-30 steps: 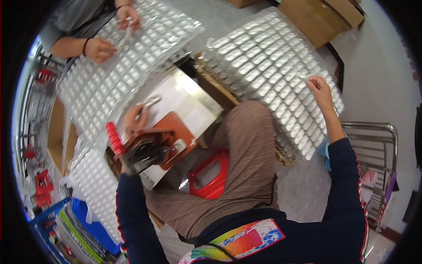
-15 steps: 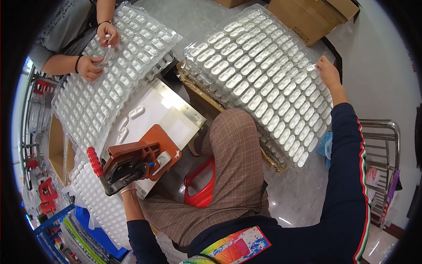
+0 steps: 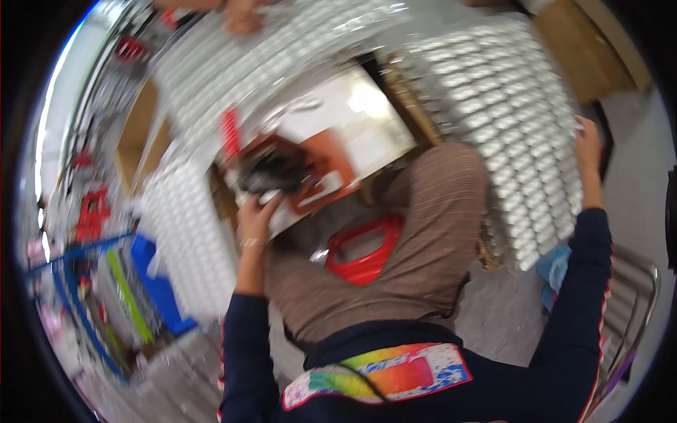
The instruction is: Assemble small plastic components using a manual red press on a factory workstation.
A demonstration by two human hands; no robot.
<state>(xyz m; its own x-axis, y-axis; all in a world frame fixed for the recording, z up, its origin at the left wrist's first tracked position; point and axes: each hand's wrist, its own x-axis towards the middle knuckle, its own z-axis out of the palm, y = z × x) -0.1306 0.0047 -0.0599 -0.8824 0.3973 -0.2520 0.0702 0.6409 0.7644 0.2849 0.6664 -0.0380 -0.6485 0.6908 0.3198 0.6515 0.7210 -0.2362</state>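
The picture is blurred by motion. Beside the orange hand press (image 3: 271, 166) with a red grip, my left hand (image 3: 254, 217) has thumb and forefinger around what looks like a small white piece (image 3: 267, 198). Smearing hides its exact shape. A white oval plastic piece (image 3: 328, 185) lies on the press's orange base plate (image 3: 331, 158). Far to the right, my right hand (image 3: 588, 146) pinches a white piece (image 3: 579, 123) at the outer edge of the clear blister trays (image 3: 508, 127), which are filled with rows of white oval pieces.
Loose white pieces (image 3: 305, 103) lie on the white worktop (image 3: 352, 116) behind the press. Another person's hand (image 3: 243, 15) is over the far trays (image 3: 282, 53). More trays (image 3: 187, 225) stand at the left. A red stool (image 3: 363, 250) is between my legs; a cardboard box (image 3: 589, 49) is far right.
The view has swung, so the bench shows farther right. My left hand has come into sight from behind the press. My right hand remains at the trays' outer edge.
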